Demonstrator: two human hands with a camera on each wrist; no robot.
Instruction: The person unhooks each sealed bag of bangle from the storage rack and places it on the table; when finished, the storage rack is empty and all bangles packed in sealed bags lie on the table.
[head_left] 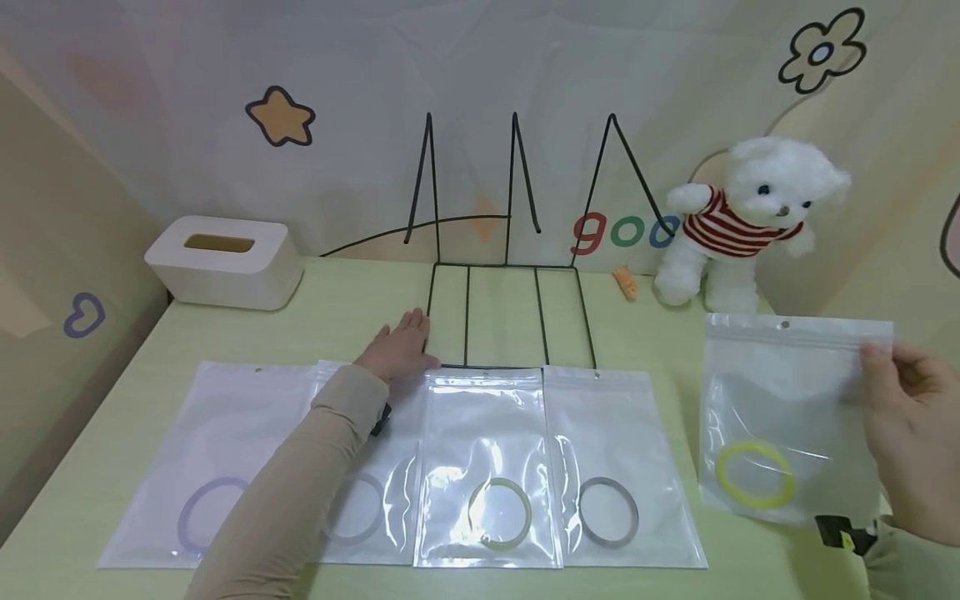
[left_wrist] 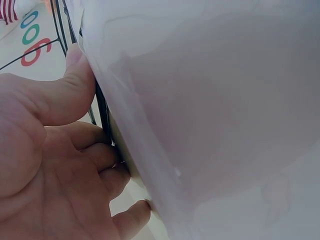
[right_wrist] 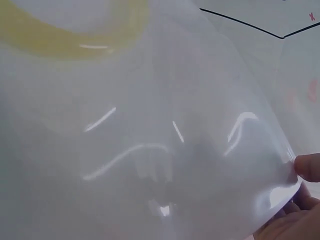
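Observation:
My right hand pinches the upper right corner of a clear zip bag, held up at the table's right side. Low inside that bag shows a yellow ring; the right wrist view has its band at the top left. My left hand lies palm down with fingers spread at the front left corner of a black wire rack. In the left wrist view the thumb is beside the rack's wires, and a bag fills the right side.
Several zip bags lie side by side along the front: one at left, one under my left forearm, a shiny one, another. Each contains a ring. Behind stand a white tissue box, a small orange item and a teddy bear.

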